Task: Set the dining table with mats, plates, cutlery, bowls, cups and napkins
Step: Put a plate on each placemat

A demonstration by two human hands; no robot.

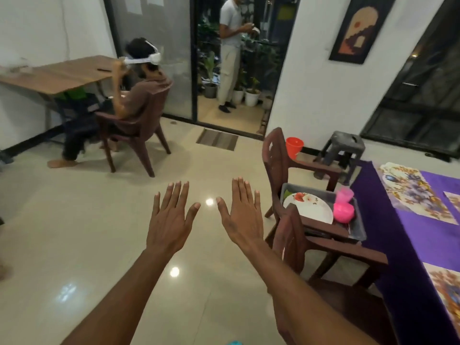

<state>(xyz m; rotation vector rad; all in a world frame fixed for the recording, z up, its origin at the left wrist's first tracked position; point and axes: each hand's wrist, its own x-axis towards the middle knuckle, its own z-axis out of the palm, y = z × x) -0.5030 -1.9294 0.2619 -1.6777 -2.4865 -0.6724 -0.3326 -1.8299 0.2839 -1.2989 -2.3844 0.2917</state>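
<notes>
At far left a wooden desk stands by the wall, and a seated person in a brown chair wears a white headset. Another person stands in the doorway near potted plants. Over the tiled floor, the left hand is stretched forward, back up, fingers straight and spread wide, holding nothing. Just beside it, apart, the right hand is flat with fingers straight and close together, thumb out, also holding nothing. Right of them, a grey tray rests on a brown chair's arms, holding a floral plate and pink cups. At far right, floral mats lie on the purple-clothed table.
</notes>
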